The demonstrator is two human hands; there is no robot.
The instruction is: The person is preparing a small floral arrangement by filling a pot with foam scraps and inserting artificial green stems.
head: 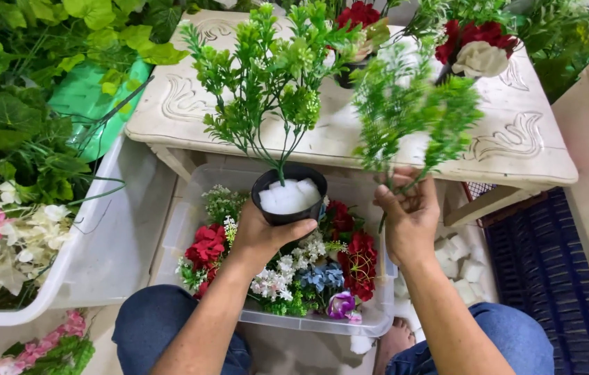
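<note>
My left hand [261, 236] grips a small black pot [289, 194] filled with white foam. A leafy green artificial sprig [267, 76] stands upright in the foam. My right hand [409, 215] holds the stem of a second, feathery green sprig [412, 111], a little blurred, to the right of the pot. Both hands hover above a clear plastic bin [378, 319] of red, white, blue and purple artificial flowers.
A carved white low table [517, 149] stands behind, with finished pots of red and cream flowers [478, 45]. A large white tub [110, 243] of greenery and pale flowers lies left. White foam blocks [461, 260] and a dark woven basket [548, 278] lie at right.
</note>
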